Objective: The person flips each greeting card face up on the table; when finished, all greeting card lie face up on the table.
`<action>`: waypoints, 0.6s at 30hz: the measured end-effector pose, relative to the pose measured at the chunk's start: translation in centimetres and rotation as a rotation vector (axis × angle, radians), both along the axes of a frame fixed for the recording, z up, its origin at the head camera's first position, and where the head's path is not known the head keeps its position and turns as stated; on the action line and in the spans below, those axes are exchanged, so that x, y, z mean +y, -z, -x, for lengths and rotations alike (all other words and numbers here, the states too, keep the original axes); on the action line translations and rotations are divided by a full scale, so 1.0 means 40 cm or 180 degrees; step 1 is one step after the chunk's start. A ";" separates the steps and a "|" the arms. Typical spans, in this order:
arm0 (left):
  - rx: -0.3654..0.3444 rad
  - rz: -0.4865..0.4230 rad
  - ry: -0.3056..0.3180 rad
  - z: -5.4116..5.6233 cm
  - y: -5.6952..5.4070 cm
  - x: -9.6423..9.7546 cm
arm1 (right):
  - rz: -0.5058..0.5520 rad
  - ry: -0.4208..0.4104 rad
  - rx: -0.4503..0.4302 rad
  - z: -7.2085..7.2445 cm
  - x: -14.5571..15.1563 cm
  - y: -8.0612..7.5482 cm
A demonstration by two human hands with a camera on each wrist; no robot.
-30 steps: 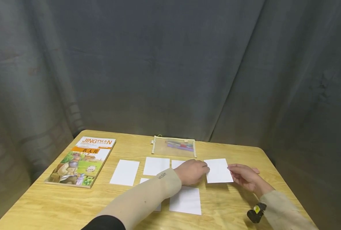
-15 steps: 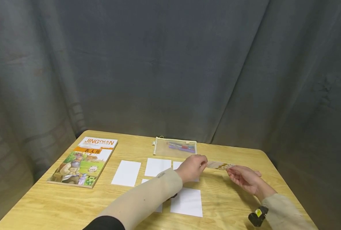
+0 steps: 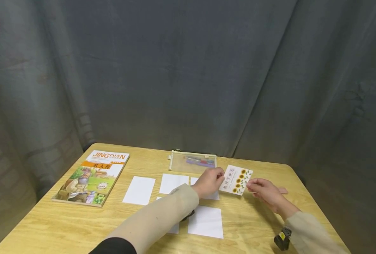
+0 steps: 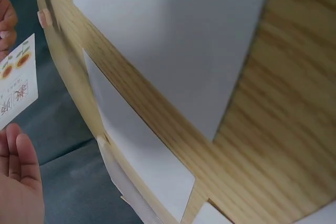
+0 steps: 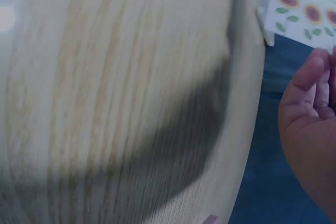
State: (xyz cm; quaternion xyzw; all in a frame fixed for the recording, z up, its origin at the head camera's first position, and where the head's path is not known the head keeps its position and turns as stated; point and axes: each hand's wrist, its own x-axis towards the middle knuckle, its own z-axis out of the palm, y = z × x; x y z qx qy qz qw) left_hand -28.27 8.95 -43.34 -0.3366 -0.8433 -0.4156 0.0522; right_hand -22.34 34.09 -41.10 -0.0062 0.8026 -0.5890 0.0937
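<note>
Between both hands, above the table, is a white greeting card [image 3: 236, 180] with a row of sunflowers and Chinese characters facing up. My left hand [image 3: 209, 182] pinches its left edge; my right hand [image 3: 265, 192] pinches the lower right edge. In the left wrist view part of the card [image 4: 20, 80] shows beside the left hand [image 4: 20, 174]. The right wrist view shows the sunflower end of the card [image 5: 304, 9] at the fingertips of the right hand [image 5: 310, 108]. Several white cards lie blank side up, among them one at the front [image 3: 205, 222] and one at the left [image 3: 139, 190].
A book [image 3: 91, 178] with an illustrated cover lies at the table's left. Behind the cards is a mesh zip pouch [image 3: 192, 162] with pens inside. A small pink object [image 3: 283, 190] lies beyond the right hand. A grey curtain [image 3: 181, 77] hangs behind the wooden table [image 3: 48, 225].
The held card has turned over: its blank side faced up a second ago, then it was nearly edge-on, and now the sunflower side shows. Both hands keep hold of it.
</note>
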 end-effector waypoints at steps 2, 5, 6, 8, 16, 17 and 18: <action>-0.0130 -0.0102 -0.0021 -0.002 -0.004 0.001 | -0.0122 0.0033 0.0026 0.001 -0.006 0.002; -0.0328 -0.0203 -0.0028 -0.005 -0.010 0.002 | -0.0096 0.0061 0.0065 0.002 -0.008 0.003; -0.0435 -0.0257 -0.0025 -0.005 -0.013 0.002 | -0.0076 0.0045 0.0088 0.002 -0.008 0.002; -0.0748 -0.0431 -0.0016 -0.005 -0.017 0.003 | 0.0023 0.0022 0.0131 0.003 -0.006 0.001; -0.2218 -0.1740 0.0127 -0.008 -0.023 0.014 | 0.1075 0.0329 0.0205 0.002 -0.015 -0.001; -0.2291 -0.1864 0.0128 -0.010 -0.023 0.017 | 0.1165 0.0353 0.0186 0.002 -0.019 -0.001; -0.2361 -0.1975 0.0118 -0.013 -0.022 0.021 | 0.1224 0.0368 0.0160 0.002 -0.024 0.000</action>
